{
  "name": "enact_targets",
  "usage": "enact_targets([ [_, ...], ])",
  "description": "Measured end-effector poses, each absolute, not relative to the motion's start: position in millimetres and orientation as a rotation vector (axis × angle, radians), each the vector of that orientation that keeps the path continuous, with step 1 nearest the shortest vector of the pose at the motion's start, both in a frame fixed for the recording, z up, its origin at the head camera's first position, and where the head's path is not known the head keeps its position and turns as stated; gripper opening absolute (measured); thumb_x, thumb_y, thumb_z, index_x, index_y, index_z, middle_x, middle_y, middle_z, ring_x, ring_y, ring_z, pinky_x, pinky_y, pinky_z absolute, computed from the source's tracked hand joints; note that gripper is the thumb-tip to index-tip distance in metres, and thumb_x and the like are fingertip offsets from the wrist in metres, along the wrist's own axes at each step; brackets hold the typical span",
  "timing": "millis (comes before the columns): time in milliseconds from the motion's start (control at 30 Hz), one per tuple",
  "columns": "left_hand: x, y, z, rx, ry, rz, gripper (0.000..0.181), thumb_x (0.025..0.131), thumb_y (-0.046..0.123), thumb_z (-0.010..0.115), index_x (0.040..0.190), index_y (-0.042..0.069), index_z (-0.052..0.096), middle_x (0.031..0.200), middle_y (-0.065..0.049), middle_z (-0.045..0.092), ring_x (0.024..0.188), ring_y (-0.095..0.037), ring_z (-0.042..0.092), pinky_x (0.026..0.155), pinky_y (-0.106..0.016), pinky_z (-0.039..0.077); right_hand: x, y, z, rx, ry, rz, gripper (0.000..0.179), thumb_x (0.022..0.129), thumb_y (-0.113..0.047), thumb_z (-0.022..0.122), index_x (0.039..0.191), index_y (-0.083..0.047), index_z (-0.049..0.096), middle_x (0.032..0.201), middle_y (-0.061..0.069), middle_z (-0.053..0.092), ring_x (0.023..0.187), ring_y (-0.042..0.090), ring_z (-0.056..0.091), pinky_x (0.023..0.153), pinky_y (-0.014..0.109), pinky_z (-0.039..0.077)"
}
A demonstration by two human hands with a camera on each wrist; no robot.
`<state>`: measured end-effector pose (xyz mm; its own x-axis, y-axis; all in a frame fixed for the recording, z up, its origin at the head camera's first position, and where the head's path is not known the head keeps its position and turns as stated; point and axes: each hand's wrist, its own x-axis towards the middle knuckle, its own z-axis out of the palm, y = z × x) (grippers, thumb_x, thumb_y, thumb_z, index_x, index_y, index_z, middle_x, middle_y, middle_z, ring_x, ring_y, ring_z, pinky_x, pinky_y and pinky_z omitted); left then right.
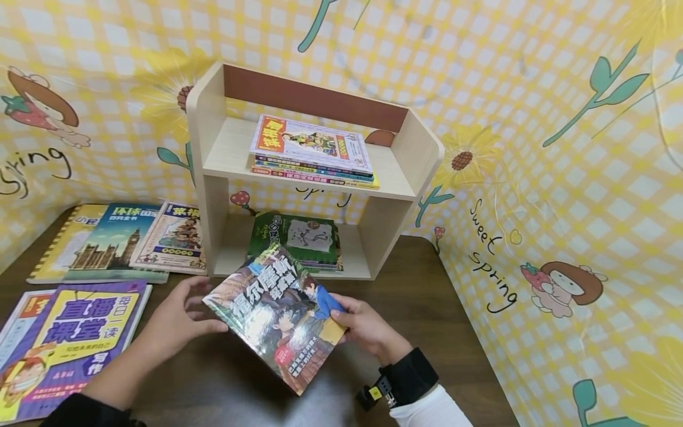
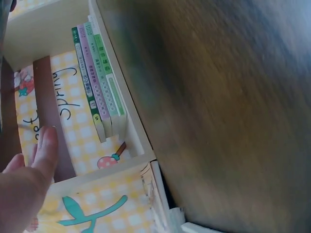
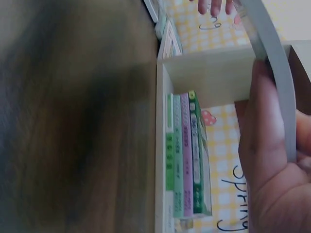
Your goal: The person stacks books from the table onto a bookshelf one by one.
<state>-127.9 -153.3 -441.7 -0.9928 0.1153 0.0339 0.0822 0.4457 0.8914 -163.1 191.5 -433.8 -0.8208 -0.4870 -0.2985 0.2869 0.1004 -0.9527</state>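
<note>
A comic-style book (image 1: pixel 277 320) with a dark, colourful cover is held tilted above the table, in front of the shelf. My right hand (image 1: pixel 368 326) grips its right edge, thumb on the cover; in the right wrist view the fingers lie behind the book's edge (image 3: pixel 277 63). By the book's left corner is my left hand (image 1: pixel 184 317), thumb and fingers spread and holding nothing. Fingers of that hand show relaxed in the left wrist view. Behind the held book, a stack of green books (image 1: pixel 296 237) lies on the lower level of the wooden shelf (image 1: pixel 395 237).
On the shelf's upper level lies another book stack (image 1: pixel 315 145). To the left, a Big Ben cover book (image 1: pixel 109 243) overlaps other books, and a purple book (image 1: pixel 80 338) lies nearer on the dark table (image 1: pixel 437 332). Patterned yellow cloth (image 1: pixel 560 207) hangs behind and at the right.
</note>
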Motion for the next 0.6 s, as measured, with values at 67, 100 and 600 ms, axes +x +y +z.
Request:
enact_targets([
  [67,-129,-153,-440,0.281,2.656,1.595,0.110,0.068,0.022,0.088,0.148,-0.008,0.019,0.136,-0.034,0.040,0.118,-0.050,0.050,0.090,-0.047,0.051,-167,196,-430,-0.214,1.829,-1.729,0.047,0.102,-0.006,0.044,0.148,-0.002,0.035,0.092,0.001,0.065,0.071,0.010,0.063,0.058,0.023,0.053],
  [100,-129,-153,-439,0.334,2.659,1.576,0.114,0.066,0.021,0.089,0.149,-0.007,0.017,0.137,-0.034,0.040,0.119,-0.050,0.048,0.092,-0.046,0.050,-169,197,-428,-0.232,1.835,-1.702,0.047,0.102,-0.006,0.044,0.148,-0.001,0.035,0.092,0.001,0.065,0.071,0.009,0.063,0.057,0.023,0.052],
  [600,-119,-143,-431,0.534,2.539,1.431,0.125,0.064,0.029,0.090,0.156,0.010,0.007,0.149,-0.033,0.028,0.129,-0.053,0.035,0.097,-0.065,0.036,-185,203,-412,-0.313,1.787,-1.534,0.047,0.102,-0.006,0.043,0.148,-0.001,0.036,0.097,0.000,0.065,0.074,0.012,0.064,0.060,0.027,0.055],
])
